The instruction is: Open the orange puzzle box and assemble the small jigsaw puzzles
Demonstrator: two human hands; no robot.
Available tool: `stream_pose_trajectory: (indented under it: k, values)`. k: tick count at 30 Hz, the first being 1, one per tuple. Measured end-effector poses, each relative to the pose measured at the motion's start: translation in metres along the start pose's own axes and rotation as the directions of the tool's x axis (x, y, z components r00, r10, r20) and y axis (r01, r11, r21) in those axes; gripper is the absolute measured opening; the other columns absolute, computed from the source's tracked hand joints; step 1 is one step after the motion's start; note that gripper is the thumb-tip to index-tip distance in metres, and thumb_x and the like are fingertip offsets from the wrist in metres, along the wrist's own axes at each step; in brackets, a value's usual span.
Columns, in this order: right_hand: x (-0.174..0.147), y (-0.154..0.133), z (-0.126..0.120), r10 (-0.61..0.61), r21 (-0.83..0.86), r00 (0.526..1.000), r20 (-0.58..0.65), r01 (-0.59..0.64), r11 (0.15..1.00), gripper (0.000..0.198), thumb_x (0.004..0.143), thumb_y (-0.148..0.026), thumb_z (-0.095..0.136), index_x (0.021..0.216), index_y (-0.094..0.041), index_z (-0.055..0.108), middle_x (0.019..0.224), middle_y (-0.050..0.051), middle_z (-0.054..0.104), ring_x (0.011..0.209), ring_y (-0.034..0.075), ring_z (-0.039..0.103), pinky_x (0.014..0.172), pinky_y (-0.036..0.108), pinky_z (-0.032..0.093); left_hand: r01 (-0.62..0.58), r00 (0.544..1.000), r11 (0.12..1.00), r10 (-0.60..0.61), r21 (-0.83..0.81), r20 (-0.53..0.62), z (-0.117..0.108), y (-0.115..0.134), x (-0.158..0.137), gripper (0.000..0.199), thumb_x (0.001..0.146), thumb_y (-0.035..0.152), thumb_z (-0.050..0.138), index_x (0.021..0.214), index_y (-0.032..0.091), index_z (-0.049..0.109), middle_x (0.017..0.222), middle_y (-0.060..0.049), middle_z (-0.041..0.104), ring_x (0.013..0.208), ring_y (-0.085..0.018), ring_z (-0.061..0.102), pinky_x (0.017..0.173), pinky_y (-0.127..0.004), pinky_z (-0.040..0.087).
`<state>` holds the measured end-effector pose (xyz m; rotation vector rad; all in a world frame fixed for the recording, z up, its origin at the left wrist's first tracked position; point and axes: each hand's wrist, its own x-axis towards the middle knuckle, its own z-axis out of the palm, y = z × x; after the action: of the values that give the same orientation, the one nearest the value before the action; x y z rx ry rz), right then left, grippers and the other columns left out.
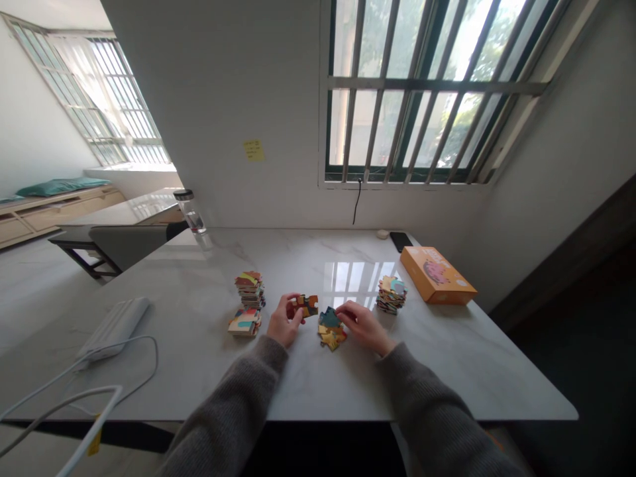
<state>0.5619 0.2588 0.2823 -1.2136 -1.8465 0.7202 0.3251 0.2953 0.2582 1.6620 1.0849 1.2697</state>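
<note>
Between thumb and fingers, my left hand [285,321] grips a brown and yellow jigsaw puzzle piece [310,305] just above the table. My right hand [365,326] has its fingertips pinched at the edge of a dark teal puzzle piece [328,317]. That piece lies over a small loose group of yellow and red puzzle pieces [332,338] on the table. To the left of my left hand stand a tall stack of puzzle pieces [250,290] and a lower stack [244,322]. Another stack of pieces [391,295] stands beyond my right hand.
An orange box [437,275] lies at the right, near a black phone [400,241] and a small white round object [382,234]. At the left are a white power strip [114,328] with cables and a clear bottle [191,212]. The white table [318,391] meets the wall behind.
</note>
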Motion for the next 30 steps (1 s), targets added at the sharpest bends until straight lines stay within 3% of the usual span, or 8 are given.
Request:
stream_pose_trajectory:
  k: [5, 10, 14, 19, 26, 30]
  values:
    - [0.004, 0.002, -0.004, 0.152, 0.293, 0.977, -0.150, -0.103, 0.950, 0.038, 0.091, -0.047, 0.052, 0.114, -0.018, 0.062, 0.064, -0.005, 0.047, 0.054, 0.012, 0.044, 0.051, 0.025, 0.037, 0.071, 0.997, 0.993, -0.070, 0.093, -0.010, -0.003, -0.004, 0.001, 0.032, 0.085, 0.031, 0.058, 0.114, 0.020, 0.051, 0.086, -0.003, 0.069, 0.060, -0.014, 0.064, 0.062, -0.029, 0.054]
    - [0.009, 0.007, 0.003, 0.254, 0.434, 0.940, -0.227, -0.136, 0.891, 0.050, 0.085, -0.046, 0.055, 0.128, -0.020, 0.054, 0.077, -0.004, 0.048, 0.057, 0.011, 0.050, 0.048, 0.023, 0.040, 0.031, 0.999, 0.924, -0.014, 0.382, -0.046, -0.004, -0.003, 0.003, 0.027, 0.086, 0.023, 0.055, 0.113, 0.020, 0.055, 0.090, -0.005, 0.070, 0.077, -0.020, 0.068, 0.074, -0.033, 0.053]
    - [0.014, 0.012, 0.009, 0.267, 0.426, 0.935, -0.233, -0.149, 0.893, 0.053, 0.082, -0.044, 0.056, 0.130, -0.024, 0.052, 0.090, -0.001, 0.049, 0.069, 0.013, 0.061, 0.057, 0.027, 0.049, -0.021, 0.999, 0.741, 0.048, 0.671, -0.023, -0.002, 0.001, 0.003, 0.025, 0.086, 0.021, 0.055, 0.111, 0.020, 0.057, 0.108, -0.010, 0.068, 0.102, -0.027, 0.062, 0.089, -0.040, 0.046]
    - [0.017, 0.017, 0.011, 0.247, 0.430, 0.946, -0.211, -0.137, 0.893, 0.052, 0.081, -0.043, 0.061, 0.127, -0.023, 0.051, 0.086, -0.001, 0.051, 0.074, 0.016, 0.063, 0.063, 0.030, 0.052, 0.008, 1.000, 0.536, 0.014, 0.844, -0.018, 0.000, 0.009, 0.001, 0.025, 0.089, 0.028, 0.053, 0.110, 0.018, 0.060, 0.110, -0.013, 0.063, 0.107, -0.031, 0.053, 0.087, -0.041, 0.041]
    - [0.016, 0.020, 0.017, 0.180, 0.375, 0.961, -0.208, -0.092, 0.922, 0.047, 0.083, -0.038, 0.058, 0.126, -0.021, 0.049, 0.084, -0.001, 0.053, 0.074, 0.015, 0.058, 0.067, 0.031, 0.050, -0.049, 0.998, 0.371, 0.045, 0.927, 0.034, 0.001, 0.014, -0.003, 0.023, 0.091, 0.034, 0.049, 0.102, 0.019, 0.063, 0.102, -0.013, 0.059, 0.101, -0.031, 0.050, 0.085, -0.043, 0.037]
    - [0.016, 0.017, 0.019, 0.172, 0.348, 0.971, -0.169, -0.104, 0.932, 0.046, 0.083, -0.037, 0.058, 0.125, -0.021, 0.050, 0.084, -0.002, 0.053, 0.071, 0.014, 0.057, 0.066, 0.029, 0.050, -0.064, 0.996, 0.384, 0.077, 0.921, 0.037, 0.000, 0.017, -0.003, 0.022, 0.089, 0.033, 0.051, 0.100, 0.018, 0.064, 0.101, -0.014, 0.059, 0.101, -0.032, 0.050, 0.085, -0.044, 0.037]
